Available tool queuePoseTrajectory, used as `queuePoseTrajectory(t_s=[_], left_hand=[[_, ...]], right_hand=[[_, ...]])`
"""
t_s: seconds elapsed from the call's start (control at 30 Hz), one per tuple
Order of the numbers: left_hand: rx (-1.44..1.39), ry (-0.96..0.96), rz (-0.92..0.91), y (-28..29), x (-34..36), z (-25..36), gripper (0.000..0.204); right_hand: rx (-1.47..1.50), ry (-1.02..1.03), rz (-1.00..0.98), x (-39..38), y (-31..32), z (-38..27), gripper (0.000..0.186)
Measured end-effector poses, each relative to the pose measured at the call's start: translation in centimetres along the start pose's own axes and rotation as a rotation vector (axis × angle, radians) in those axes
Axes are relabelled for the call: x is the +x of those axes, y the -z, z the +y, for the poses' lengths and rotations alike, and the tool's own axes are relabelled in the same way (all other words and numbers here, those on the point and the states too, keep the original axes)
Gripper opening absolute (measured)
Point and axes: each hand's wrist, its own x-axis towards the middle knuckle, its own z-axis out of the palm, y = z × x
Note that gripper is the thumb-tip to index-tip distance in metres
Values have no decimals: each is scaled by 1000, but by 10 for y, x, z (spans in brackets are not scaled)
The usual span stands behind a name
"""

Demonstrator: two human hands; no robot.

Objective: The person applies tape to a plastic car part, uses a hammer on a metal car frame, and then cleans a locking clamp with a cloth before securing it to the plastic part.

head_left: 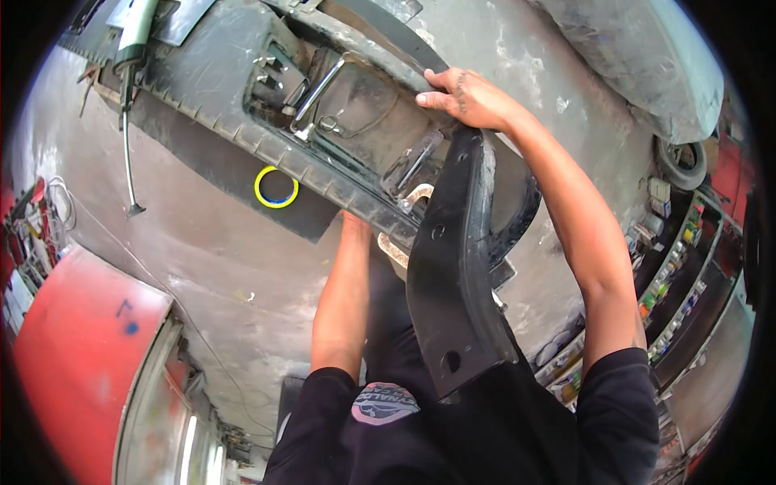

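A long black vehicle part (465,242), like a bumper with a deep recess, slants across the view, its curved end toward my body. My right hand (465,97) is closed over its far edge, thumb and forefinger on the near side, other fingers partly hidden. My left hand (353,220) reaches beneath the near ribbed edge, fingers out of sight. Close to it, a worn clamp-like metal jaw (417,195) sits at the edge, with a similar curved piece (393,250) below. A bent metal bar (323,93) and a thin cable lie in the recess.
A yellow-rimmed tape roll (276,187) lies beside the part on a dark flat strip (194,153). A pale-handled tool (136,36) with a long rod hangs upper left. Red panel (89,339) stands at left; shelves with small items (675,275) and a tyre (681,162) are right.
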Motion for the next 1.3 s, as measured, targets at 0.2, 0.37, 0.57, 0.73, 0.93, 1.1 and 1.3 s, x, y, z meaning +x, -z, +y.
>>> queuePoseTrajectory(t_s=[0.2, 0.37, 0.57, 0.73, 0.93, 1.1, 1.3], left_hand=[[76, 6, 40, -5, -4, -3, 36], [153, -12, 66, -8, -6, 3, 36], [319, -60, 97, -13, -5, -2, 36], [668, -46, 348, -64, -58, 14, 38], [1018, 131, 284, -50, -169, 74, 50], [1313, 114, 345, 41, -247, 174, 40], [1481, -170, 436, 87, -335, 342, 32]], right_hand=[[-16, 104, 88, -3, -23, 14, 43], [-1, 222, 143, 3, -28, 17, 37], [33, 119, 71, 2, -21, 10, 46], [328, 54, 167, -23, -2, 11, 58], [797, -112, 576, -165, 71, -44, 48], [457, 27, 1138, -277, 101, -188, 35], [298, 319, 929, -205, 8, -417, 25]])
